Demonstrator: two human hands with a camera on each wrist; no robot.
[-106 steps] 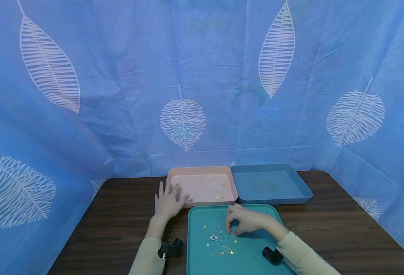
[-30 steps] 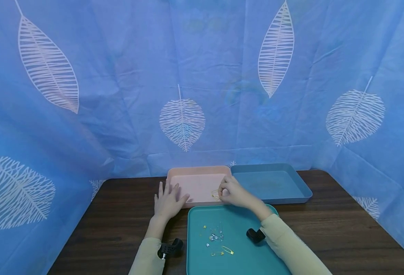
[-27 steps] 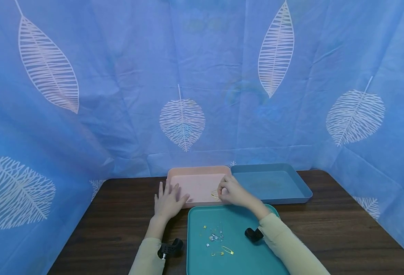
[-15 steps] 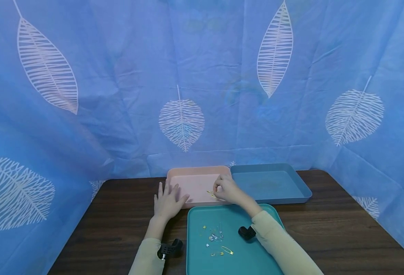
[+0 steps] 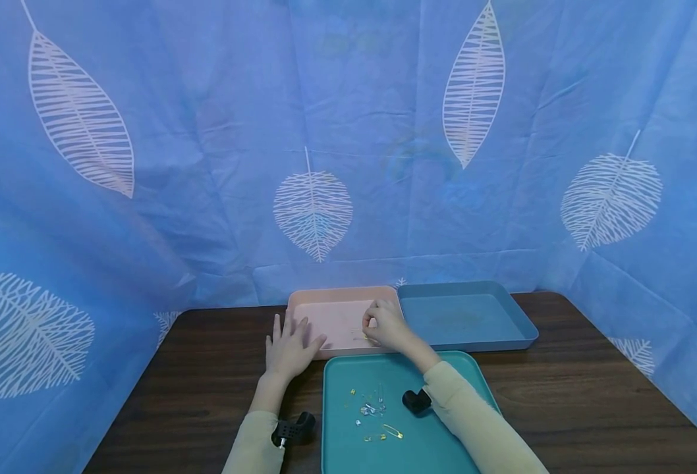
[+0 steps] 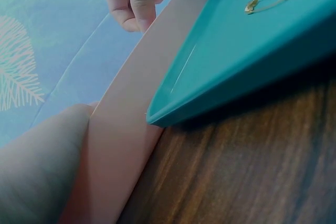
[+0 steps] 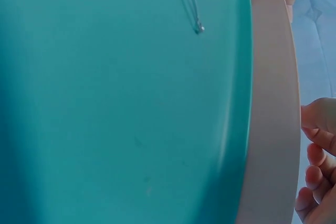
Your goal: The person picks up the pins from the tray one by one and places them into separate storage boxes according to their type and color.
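Observation:
My left hand (image 5: 290,352) lies with spread, straight fingers at the left end of the pink tray (image 5: 327,322), its thumb at the near rim. Over the right part of that tray, my right hand (image 5: 387,327) has thumb and index finger pinched together on a gold safety pin (image 5: 358,338). Other gold pins there are mostly hidden by the hand. In the right wrist view the thumb and fingers (image 7: 320,109) show behind the pink wall, which hides the fingertips' contact. Gold safety pins (image 5: 392,431) and silver safety pins (image 5: 369,409) lie in the teal tray (image 5: 345,457).
A blue tray (image 5: 467,316) adjoins the pink one on the right. The teal tray sits in front, close to the pink wall. All stand on a dark wooden table (image 5: 194,395), with a blue leaf-print cloth (image 5: 224,164) behind.
My right hand has gone from the teal tray to the pink tray, and a gold pin is gone from the teal one. Lately it slides left, the pins shifting along. My left hand stays put.

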